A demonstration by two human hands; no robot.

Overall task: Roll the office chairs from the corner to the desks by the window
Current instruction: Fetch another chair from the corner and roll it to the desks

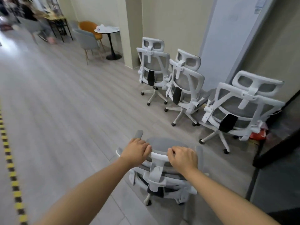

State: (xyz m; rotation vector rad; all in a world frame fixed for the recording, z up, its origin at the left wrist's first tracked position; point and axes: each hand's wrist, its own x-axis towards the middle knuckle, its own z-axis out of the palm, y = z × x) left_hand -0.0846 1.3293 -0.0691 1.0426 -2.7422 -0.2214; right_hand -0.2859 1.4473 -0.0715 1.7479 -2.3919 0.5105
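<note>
A white-framed office chair with grey mesh (159, 174) stands right below me, its back toward me. My left hand (136, 150) and my right hand (183, 157) both grip the top of its headrest, one on each side. Three more chairs of the same kind stand along the wall ahead: the far chair (153, 69), the middle chair (185, 85) and the near chair (240, 109), all with their backs toward me.
A whiteboard (227, 38) leans behind the chairs. A round table (107, 30) with an orange seat (88, 26) and a grey seat (85, 41) sits further back. A person sits at the far left. Yellow-black tape (9, 161) runs along the floor. Dark glass partition (279, 143) on the right.
</note>
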